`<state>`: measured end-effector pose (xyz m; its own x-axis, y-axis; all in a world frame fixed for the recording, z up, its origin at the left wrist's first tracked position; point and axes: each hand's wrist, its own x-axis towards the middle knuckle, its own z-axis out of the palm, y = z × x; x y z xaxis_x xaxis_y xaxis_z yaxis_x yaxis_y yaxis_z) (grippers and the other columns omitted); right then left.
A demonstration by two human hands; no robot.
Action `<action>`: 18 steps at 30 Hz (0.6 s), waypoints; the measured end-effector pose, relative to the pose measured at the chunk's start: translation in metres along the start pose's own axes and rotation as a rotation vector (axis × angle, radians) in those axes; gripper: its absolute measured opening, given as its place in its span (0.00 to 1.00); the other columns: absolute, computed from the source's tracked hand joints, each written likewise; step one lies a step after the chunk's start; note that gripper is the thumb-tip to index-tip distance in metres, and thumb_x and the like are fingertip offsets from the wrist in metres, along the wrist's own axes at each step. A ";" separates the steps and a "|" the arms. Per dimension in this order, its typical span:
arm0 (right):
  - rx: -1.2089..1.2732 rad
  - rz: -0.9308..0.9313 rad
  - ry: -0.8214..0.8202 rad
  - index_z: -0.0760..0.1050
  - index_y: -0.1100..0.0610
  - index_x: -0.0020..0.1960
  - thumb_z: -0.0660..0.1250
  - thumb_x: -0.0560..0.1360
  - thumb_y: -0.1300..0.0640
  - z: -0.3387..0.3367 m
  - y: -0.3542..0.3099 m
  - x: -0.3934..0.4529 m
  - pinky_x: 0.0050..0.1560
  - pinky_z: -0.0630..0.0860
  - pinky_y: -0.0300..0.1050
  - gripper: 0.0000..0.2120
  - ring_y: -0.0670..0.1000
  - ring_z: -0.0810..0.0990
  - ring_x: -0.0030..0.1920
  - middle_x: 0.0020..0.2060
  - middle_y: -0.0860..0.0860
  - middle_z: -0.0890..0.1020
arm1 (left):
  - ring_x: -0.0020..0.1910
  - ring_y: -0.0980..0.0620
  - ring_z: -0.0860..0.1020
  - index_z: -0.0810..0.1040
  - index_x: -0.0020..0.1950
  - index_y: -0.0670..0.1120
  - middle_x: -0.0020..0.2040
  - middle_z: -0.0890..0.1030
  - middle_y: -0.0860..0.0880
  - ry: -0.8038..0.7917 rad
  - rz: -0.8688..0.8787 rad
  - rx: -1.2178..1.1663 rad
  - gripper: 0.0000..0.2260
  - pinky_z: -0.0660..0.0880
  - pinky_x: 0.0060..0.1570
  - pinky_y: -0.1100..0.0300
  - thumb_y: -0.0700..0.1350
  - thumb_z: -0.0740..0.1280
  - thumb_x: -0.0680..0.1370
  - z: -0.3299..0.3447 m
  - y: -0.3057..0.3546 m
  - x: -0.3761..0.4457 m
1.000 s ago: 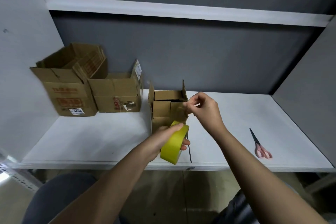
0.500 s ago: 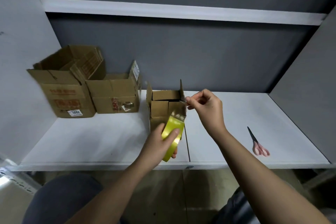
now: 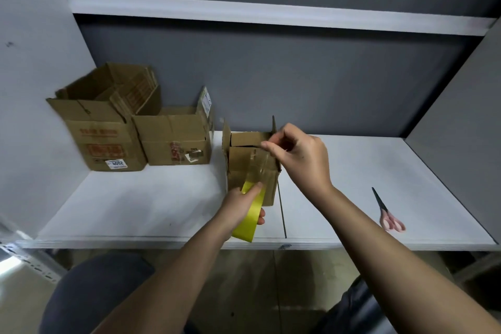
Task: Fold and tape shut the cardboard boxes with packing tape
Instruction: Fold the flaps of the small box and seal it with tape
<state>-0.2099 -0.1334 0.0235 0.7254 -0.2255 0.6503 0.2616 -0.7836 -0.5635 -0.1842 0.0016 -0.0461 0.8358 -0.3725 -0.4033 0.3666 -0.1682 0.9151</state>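
A small cardboard box (image 3: 238, 165) stands on the white shelf (image 3: 151, 198), its side flaps upright and its front and back flaps folded in. My left hand (image 3: 241, 205) grips a yellow roll of packing tape (image 3: 250, 218) just in front of the box. A clear strip of tape (image 3: 257, 168) runs from the roll up over the box's front. My right hand (image 3: 296, 156) pinches the strip's free end above the top of the box.
Two larger open cardboard boxes stand at the back left: a big one (image 3: 100, 141) with a 4002 label and a middle one (image 3: 176, 141). Pink-handled scissors (image 3: 387, 211) lie on the shelf to the right. A seam (image 3: 282, 214) runs across the shelf beside the small box.
My left hand has carried the roll lower and nearer the box front, and more tape is drawn out. My right hand has stayed over the box top with the tape end.
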 end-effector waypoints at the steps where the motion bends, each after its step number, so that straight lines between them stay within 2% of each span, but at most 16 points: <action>1: -0.039 -0.035 -0.006 0.76 0.52 0.38 0.73 0.71 0.46 0.001 -0.002 0.001 0.35 0.76 0.51 0.11 0.47 0.79 0.34 0.32 0.44 0.81 | 0.27 0.46 0.79 0.74 0.49 0.42 0.34 0.80 0.40 -0.010 -0.021 -0.011 0.15 0.77 0.35 0.58 0.54 0.63 0.79 0.002 0.001 0.000; 3: -0.065 -0.041 0.002 0.76 0.52 0.39 0.72 0.71 0.46 0.001 -0.002 0.006 0.36 0.76 0.51 0.11 0.47 0.80 0.34 0.32 0.44 0.81 | 0.30 0.46 0.81 0.76 0.49 0.41 0.36 0.82 0.40 -0.053 -0.050 -0.052 0.15 0.78 0.37 0.59 0.54 0.63 0.79 0.004 0.001 -0.002; 5: -0.025 0.056 0.023 0.75 0.51 0.39 0.72 0.71 0.45 -0.001 0.007 0.015 0.38 0.77 0.52 0.11 0.47 0.81 0.36 0.34 0.44 0.82 | 0.36 0.47 0.83 0.78 0.51 0.41 0.39 0.84 0.40 -0.144 -0.038 -0.107 0.16 0.78 0.41 0.59 0.54 0.63 0.79 0.004 -0.002 -0.006; 8: 0.081 0.230 0.026 0.73 0.50 0.37 0.71 0.70 0.45 -0.009 0.028 0.028 0.41 0.78 0.55 0.12 0.46 0.82 0.34 0.34 0.45 0.83 | 0.46 0.49 0.82 0.79 0.53 0.44 0.44 0.85 0.44 -0.219 0.129 -0.032 0.14 0.75 0.51 0.54 0.52 0.60 0.80 0.001 -0.010 -0.015; 10: 0.069 0.267 0.028 0.72 0.51 0.37 0.72 0.72 0.48 -0.012 0.036 0.031 0.42 0.78 0.54 0.12 0.44 0.82 0.32 0.34 0.46 0.82 | 0.43 0.50 0.81 0.78 0.53 0.44 0.41 0.85 0.45 -0.204 0.250 -0.023 0.10 0.75 0.49 0.54 0.48 0.61 0.81 0.000 -0.011 -0.023; 13: 0.074 0.314 0.022 0.71 0.52 0.38 0.72 0.73 0.50 -0.011 0.042 0.033 0.43 0.78 0.54 0.12 0.43 0.82 0.32 0.34 0.45 0.82 | 0.36 0.50 0.81 0.76 0.51 0.43 0.37 0.83 0.45 -0.172 0.335 -0.027 0.07 0.77 0.40 0.58 0.46 0.62 0.80 0.002 -0.014 -0.030; 15: 0.116 0.333 -0.002 0.71 0.53 0.38 0.72 0.73 0.51 -0.010 0.044 0.034 0.43 0.78 0.57 0.12 0.45 0.83 0.32 0.33 0.46 0.83 | 0.38 0.50 0.81 0.75 0.53 0.48 0.40 0.82 0.47 -0.114 0.382 0.121 0.11 0.78 0.41 0.55 0.55 0.64 0.78 0.003 -0.019 -0.030; 17: 0.164 0.330 -0.001 0.71 0.53 0.37 0.73 0.73 0.52 -0.008 0.044 0.035 0.43 0.79 0.59 0.12 0.46 0.83 0.33 0.33 0.47 0.83 | 0.43 0.50 0.80 0.73 0.55 0.52 0.45 0.81 0.50 0.011 0.455 0.459 0.19 0.77 0.46 0.52 0.65 0.62 0.75 0.000 -0.028 -0.022; 18: 0.177 0.315 0.002 0.71 0.51 0.36 0.73 0.72 0.51 -0.008 0.042 0.035 0.43 0.79 0.60 0.12 0.46 0.83 0.34 0.33 0.47 0.83 | 0.45 0.49 0.79 0.72 0.54 0.52 0.46 0.81 0.50 0.088 0.478 0.595 0.18 0.76 0.47 0.52 0.65 0.60 0.75 -0.002 -0.030 -0.016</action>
<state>-0.1783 -0.1789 0.0263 0.7868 -0.4411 0.4316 0.1318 -0.5632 -0.8158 -0.2081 0.0146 -0.0671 0.8868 -0.4583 0.0599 -0.3034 -0.4795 0.8234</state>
